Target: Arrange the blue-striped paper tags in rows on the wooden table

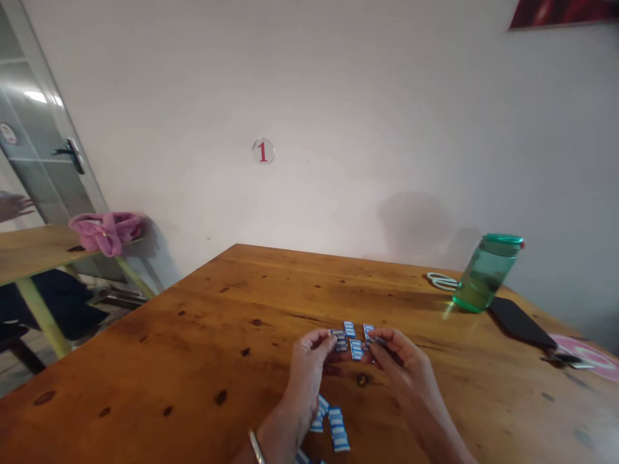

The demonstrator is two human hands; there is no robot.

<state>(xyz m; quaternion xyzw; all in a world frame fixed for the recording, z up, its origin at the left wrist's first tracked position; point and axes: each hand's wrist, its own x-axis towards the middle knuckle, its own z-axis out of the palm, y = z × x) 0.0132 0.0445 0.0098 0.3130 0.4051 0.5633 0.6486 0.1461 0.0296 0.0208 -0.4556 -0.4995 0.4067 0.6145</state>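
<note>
My left hand pinches a small blue-and-white striped card between thumb and fingers. Close by on the right, my right hand has its thumb and fingertips together on a small dark-edged piece, too small to make out fully. Between and just beyond the hands are more striped pieces: one upper card, one lower card and a right-hand card. Nearer to me, beside my left wrist, lies a striped strip with several similar pieces, partly hidden by the forearm.
On the wooden table a green bottle stands at the right, near a white cable, a black phone and a pink round mat. A pink fluffy item rests on another table at left, where another person's hand shows.
</note>
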